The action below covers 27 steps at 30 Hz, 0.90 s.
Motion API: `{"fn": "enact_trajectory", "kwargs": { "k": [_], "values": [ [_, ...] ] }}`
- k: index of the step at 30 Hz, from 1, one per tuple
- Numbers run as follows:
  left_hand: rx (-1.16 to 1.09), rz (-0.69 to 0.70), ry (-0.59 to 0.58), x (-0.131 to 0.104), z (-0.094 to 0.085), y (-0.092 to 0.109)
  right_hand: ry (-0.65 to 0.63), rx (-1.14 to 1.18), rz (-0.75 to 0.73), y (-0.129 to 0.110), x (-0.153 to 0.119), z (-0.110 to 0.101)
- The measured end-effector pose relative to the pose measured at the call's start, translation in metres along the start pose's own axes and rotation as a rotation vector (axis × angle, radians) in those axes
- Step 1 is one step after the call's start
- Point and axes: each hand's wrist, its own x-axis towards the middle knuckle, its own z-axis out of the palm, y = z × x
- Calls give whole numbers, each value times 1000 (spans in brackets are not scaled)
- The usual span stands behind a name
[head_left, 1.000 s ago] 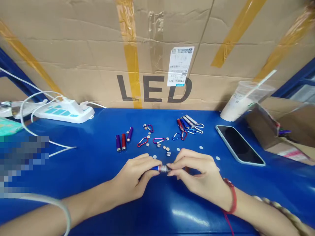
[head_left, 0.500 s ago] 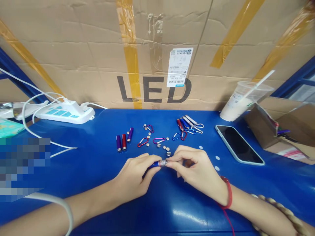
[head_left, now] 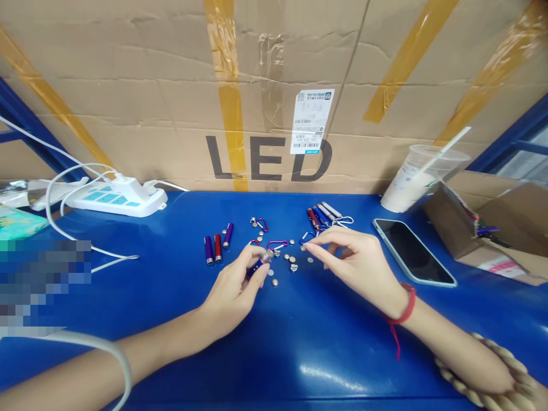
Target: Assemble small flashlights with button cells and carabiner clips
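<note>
My left hand (head_left: 235,282) is closed around a small blue flashlight (head_left: 258,264), its silvery threaded end tilted up and to the right. Just below that end, a button cell (head_left: 274,282) and a pale thin disc (head_left: 270,273) lie on the blue table (head_left: 299,354). To the right, my right hand (head_left: 351,251) has thumb and index finger pinched together. A tiny greyish piece shows at the fingertips, too small to name. Between the hands are several button cells (head_left: 292,260), a metal end cap (head_left: 293,268), another pale disc (head_left: 310,260) and a purple carabiner (head_left: 277,245).
Purple and red flashlight tubes (head_left: 218,248) stand left of centre. Assembled flashlights with carabiners (head_left: 325,214) lie behind my right hand. A phone (head_left: 414,251), a plastic cup (head_left: 422,177) and an open carton (head_left: 479,228) are right; a power strip (head_left: 115,197) is back left.
My hands have moved apart: the left tilts the flashlight upward, the right has shifted away to the right and back. A button cell and pale discs now show on the table between them.
</note>
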Motion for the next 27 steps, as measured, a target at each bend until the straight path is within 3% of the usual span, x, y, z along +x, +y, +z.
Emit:
{"fn": "enact_trajectory", "kwargs": {
  "k": [3,6,10,13,22,27],
  "values": [
    [-14,-29,20,1,1,0,-182,-282,-2,10,4,-4],
    [33,-24,9,2,0,0,-308,-351,26,14,3,-3],
    [138,42,3,1,0,-2,-209,-248,-60,10,-3,5],
    [186,104,15,0,1,-4,-253,-220,-140,5,-7,10],
    [226,168,-23,0,2,-5,-324,-209,-69,1,-8,9],
    [260,184,-12,-1,2,-3,-305,-196,-107,1,-10,10]
  ]
}}
